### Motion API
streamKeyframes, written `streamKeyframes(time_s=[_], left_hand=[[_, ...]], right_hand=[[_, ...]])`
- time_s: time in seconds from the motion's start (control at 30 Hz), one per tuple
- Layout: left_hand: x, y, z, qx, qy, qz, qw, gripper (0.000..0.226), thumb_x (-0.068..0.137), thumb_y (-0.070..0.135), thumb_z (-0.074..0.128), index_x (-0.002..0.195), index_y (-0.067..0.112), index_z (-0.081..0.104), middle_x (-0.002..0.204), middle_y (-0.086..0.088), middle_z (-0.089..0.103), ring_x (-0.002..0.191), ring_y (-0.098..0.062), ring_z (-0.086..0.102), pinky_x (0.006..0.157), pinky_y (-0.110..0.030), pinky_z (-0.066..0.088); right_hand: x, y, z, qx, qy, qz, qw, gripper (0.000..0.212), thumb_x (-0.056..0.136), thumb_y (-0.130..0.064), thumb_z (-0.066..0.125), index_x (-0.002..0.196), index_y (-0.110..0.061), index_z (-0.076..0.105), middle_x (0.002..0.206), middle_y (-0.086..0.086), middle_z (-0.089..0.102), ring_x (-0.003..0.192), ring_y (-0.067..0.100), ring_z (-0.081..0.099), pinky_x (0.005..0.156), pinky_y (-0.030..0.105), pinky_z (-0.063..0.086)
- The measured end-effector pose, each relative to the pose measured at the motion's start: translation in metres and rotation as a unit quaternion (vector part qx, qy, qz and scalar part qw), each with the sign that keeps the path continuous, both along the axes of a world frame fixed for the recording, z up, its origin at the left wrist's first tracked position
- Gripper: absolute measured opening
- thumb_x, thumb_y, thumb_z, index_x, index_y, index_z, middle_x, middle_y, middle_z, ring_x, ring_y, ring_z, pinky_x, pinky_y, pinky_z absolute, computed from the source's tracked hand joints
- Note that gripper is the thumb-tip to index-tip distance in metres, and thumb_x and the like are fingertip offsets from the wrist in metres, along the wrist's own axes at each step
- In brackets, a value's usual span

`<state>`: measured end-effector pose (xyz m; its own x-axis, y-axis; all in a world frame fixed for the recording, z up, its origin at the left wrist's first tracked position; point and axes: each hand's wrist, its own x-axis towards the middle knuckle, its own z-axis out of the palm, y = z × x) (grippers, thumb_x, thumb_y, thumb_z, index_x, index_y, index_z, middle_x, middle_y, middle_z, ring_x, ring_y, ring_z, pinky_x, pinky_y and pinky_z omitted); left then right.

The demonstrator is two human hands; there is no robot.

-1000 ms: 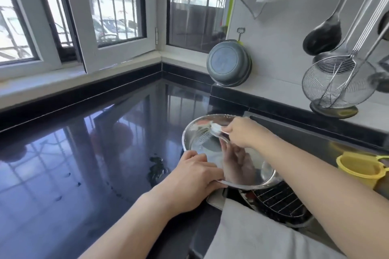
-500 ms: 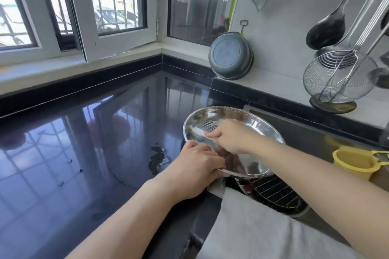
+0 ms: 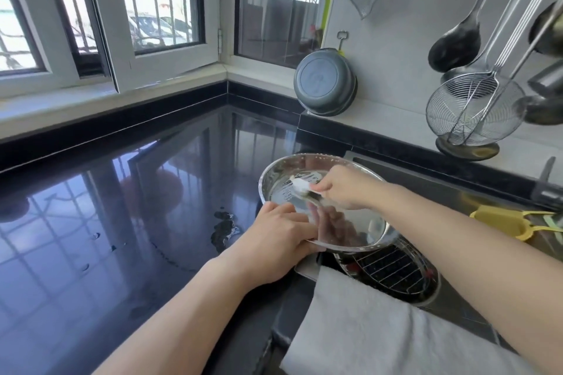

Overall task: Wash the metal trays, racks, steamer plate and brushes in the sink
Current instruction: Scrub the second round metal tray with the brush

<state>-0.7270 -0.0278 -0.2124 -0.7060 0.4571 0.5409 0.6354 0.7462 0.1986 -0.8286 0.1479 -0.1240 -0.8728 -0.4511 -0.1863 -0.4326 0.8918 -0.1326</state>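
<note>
- Head view: a round metal tray (image 3: 329, 222) is held tilted over the left end of the sink (image 3: 457, 310), its far rim raised and overlapping the edge of the black table (image 3: 106, 222).
- Left hand (image 3: 274, 243) grips the tray's near rim, fingers curled over the edge.
- Right hand (image 3: 344, 189) pinches a small brush (image 3: 300, 184) whose white head lies against the tray's inner face; its handle is hidden in the fist.
- Below the tray, a wire rack (image 3: 387, 268) lies in another round metal tray (image 3: 426, 283) inside the sink, both partly covered.
- A white towel (image 3: 380, 332) hangs over the sink's near edge, cut off at the bottom.
- A yellow strainer (image 3: 505, 222) sits at the right, partly behind the forearm.
- On the wall hang a wire skimmer (image 3: 475, 109) and a dark ladle (image 3: 454, 46); a grey pan (image 3: 324, 82) leans against the wall on the ledge.
- A small puddle (image 3: 224, 227) lies on the table near the left hand.
- No writing or brand can be read anywhere.
</note>
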Motion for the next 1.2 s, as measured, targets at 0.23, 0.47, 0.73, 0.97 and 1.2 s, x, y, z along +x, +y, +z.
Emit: streamKeyframes(time_s=[0.23, 0.47, 0.73, 0.97, 1.2], left_hand=[[0.000, -0.006, -0.002, 0.045, -0.003, 0.017, 0.999, 0.053, 0.087, 0.075, 0.051, 0.073, 0.025, 0.058, 0.083, 0.012, 0.053, 0.092, -0.017, 0.046, 0.091, -0.042, 0.042], [0.003, -0.024, 0.001, 0.045, -0.096, 0.189, 0.976, 0.089, 0.056, 0.100, 0.048, 0.100, 0.022, 0.042, 0.132, 0.006, 0.038, 0.130, -0.018, 0.036, 0.112, -0.034, 0.034], [0.009, -0.024, 0.005, 0.089, -0.155, 0.170, 0.969, 0.085, 0.061, 0.089, 0.067, 0.101, 0.023, 0.032, 0.129, 0.014, 0.031, 0.104, -0.010, 0.052, 0.076, -0.027, 0.040], [0.009, -0.023, 0.013, 0.125, -0.188, 0.181, 0.957, 0.080, 0.061, 0.094, 0.057, 0.100, 0.026, 0.037, 0.135, 0.022, 0.032, 0.101, -0.011, 0.058, 0.082, -0.037, 0.053], [0.007, -0.022, 0.013, 0.131, -0.204, 0.185, 0.952, 0.080, 0.050, 0.101, 0.055, 0.093, 0.035, 0.038, 0.152, 0.016, 0.027, 0.113, -0.010, 0.058, 0.072, -0.032, 0.046]], right_hand=[[0.000, 0.018, 0.001, -0.030, 0.008, -0.018, 0.999, 0.037, 0.105, -0.023, 0.049, 0.133, -0.040, 0.065, 0.071, -0.011, 0.063, 0.058, 0.014, 0.048, 0.056, 0.028, 0.041], [0.043, 0.006, -0.001, 0.000, -0.070, 0.108, 0.992, 0.038, 0.101, -0.025, 0.055, 0.126, -0.052, 0.064, 0.087, -0.016, 0.074, 0.080, 0.005, 0.064, 0.082, 0.028, 0.053], [0.045, 0.011, -0.010, 0.000, -0.085, 0.116, 0.990, 0.039, 0.098, -0.039, 0.051, 0.125, -0.068, 0.052, 0.099, -0.010, 0.075, 0.076, 0.009, 0.064, 0.082, 0.028, 0.055], [0.038, 0.030, 0.018, 0.030, -0.102, 0.082, 0.991, 0.041, 0.103, -0.018, 0.054, 0.136, -0.043, 0.059, 0.099, -0.036, 0.070, 0.096, -0.014, 0.062, 0.092, 0.008, 0.044], [0.037, 0.057, 0.033, 0.075, -0.181, 0.089, 0.977, 0.040, 0.101, -0.025, 0.061, 0.122, -0.059, 0.064, 0.079, -0.024, 0.065, 0.075, 0.011, 0.061, 0.083, 0.026, 0.052]])
